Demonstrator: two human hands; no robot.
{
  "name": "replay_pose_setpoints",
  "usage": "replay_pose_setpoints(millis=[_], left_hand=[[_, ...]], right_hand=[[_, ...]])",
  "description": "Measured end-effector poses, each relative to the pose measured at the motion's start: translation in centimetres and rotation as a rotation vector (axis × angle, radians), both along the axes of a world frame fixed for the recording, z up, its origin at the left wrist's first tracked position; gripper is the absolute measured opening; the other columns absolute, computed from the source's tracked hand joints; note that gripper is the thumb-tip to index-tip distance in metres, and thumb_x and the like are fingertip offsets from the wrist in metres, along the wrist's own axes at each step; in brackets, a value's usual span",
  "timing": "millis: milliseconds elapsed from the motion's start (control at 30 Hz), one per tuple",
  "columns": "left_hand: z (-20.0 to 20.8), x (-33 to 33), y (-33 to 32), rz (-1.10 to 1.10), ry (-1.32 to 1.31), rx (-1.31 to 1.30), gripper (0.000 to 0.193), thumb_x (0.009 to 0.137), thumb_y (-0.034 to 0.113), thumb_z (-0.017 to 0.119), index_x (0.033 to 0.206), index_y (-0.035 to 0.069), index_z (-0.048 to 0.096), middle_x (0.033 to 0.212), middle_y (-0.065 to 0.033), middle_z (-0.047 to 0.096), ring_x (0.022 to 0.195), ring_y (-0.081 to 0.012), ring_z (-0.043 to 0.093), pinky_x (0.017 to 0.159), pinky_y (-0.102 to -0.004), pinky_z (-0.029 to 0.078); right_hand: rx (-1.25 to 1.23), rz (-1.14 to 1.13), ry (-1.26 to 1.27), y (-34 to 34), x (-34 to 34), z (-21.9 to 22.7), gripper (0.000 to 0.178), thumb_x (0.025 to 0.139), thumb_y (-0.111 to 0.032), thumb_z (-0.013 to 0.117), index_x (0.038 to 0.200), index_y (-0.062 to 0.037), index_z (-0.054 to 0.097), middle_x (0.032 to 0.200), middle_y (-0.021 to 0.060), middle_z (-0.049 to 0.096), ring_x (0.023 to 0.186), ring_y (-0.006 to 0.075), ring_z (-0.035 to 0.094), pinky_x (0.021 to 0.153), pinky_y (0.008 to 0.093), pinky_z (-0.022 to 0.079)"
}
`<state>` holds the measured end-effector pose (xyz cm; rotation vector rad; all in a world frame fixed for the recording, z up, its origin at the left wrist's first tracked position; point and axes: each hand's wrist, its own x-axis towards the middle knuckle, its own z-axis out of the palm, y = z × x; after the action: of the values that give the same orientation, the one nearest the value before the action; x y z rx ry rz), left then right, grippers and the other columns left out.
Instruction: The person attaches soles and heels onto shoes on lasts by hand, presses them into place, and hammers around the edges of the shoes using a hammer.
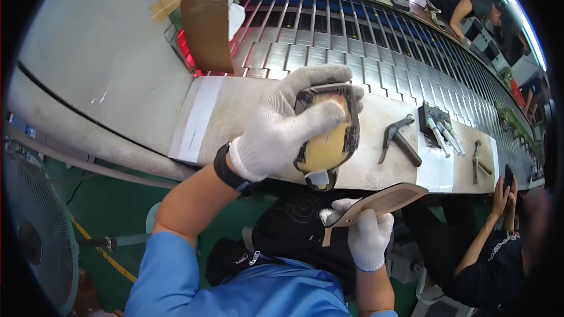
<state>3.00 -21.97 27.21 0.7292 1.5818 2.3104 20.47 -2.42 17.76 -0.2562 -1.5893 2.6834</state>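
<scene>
My left hand (276, 126), in a white knit glove, grips a shoe upper on a last (326, 147) above the bench edge. Its underside faces up, showing a yellow bottom ringed by a dark, rough edge; the thumb presses across it. Lower and to the right, my right hand (370, 240), also gloved, pinches a tan, sole-shaped insole (390, 202) with a dark edge. The insole is tilted over my lap, apart from the shoe. To the right of the shoe, lasting pincers (401, 139) lie on the bench.
Behind the bench (364, 164) runs a slatted metal conveyor (329, 41). White-handled tools (442, 132) and a hammer (477, 161) lie right. A brown board (205, 34) stands far left, a fan (41, 229) nearer. A seated person (487, 240) holds a phone (508, 176).
</scene>
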Motion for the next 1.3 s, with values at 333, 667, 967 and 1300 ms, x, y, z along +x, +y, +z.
replay_pose_setpoints(millis=[333, 667, 967, 1300], left_hand=[[-0.2, 2.0, 1.5, -0.029, 0.131, -0.083, 0.045, 0.106, -0.003, 0.062, 0.151, -0.006, 0.058, 0.145, -0.0213, 0.070, 0.133, -0.0274, 0.069, 0.118, -0.0404, 0.054], [-1.0, 2.4, 0.4, -0.205, -0.104, -0.008, 0.117, 0.096, 0.093, 0.047, 0.159, -0.005, 0.048, 0.154, -0.0269, 0.061, 0.144, -0.0350, 0.061, 0.121, -0.0494, 0.052], [-1.3, 2.1, 0.2, -0.196, 0.207, -0.048, 0.092, 0.082, 0.027, 0.092, 0.157, -0.006, 0.049, 0.151, -0.0252, 0.064, 0.141, -0.0327, 0.064, 0.119, -0.0476, 0.053], [-1.1, 2.5, 0.3, -0.177, 0.237, -0.061, 0.080, 0.090, 0.027, 0.083, 0.158, 0.000, 0.050, 0.144, -0.0158, 0.066, 0.134, -0.0247, 0.065, 0.114, -0.0418, 0.053]], right_hand=[[0.117, 0.165, 0.053, -2.1, -3.7, 7.9, 0.031, 0.105, -0.011, 0.064, 0.122, 0.0139, 0.072, 0.102, 0.0186, 0.081, 0.089, 0.0204, 0.079, 0.079, 0.0337, 0.066], [0.287, 0.134, 0.060, -2.5, -3.9, 7.7, 0.025, 0.102, -0.013, 0.069, 0.109, 0.0095, 0.079, 0.090, 0.0110, 0.081, 0.079, 0.0136, 0.075, 0.070, 0.0306, 0.061], [0.524, 0.092, 0.212, -2.2, -3.9, 7.6, 0.018, 0.101, -0.009, 0.074, 0.106, 0.0064, 0.082, 0.086, 0.0112, 0.082, 0.077, 0.0125, 0.076, 0.071, 0.0294, 0.060], [0.410, 0.044, 0.164, -2.6, -3.4, 7.0, 0.018, 0.101, -0.009, 0.076, 0.107, 0.0071, 0.082, 0.090, 0.0126, 0.083, 0.080, 0.0150, 0.078, 0.074, 0.0302, 0.061]])
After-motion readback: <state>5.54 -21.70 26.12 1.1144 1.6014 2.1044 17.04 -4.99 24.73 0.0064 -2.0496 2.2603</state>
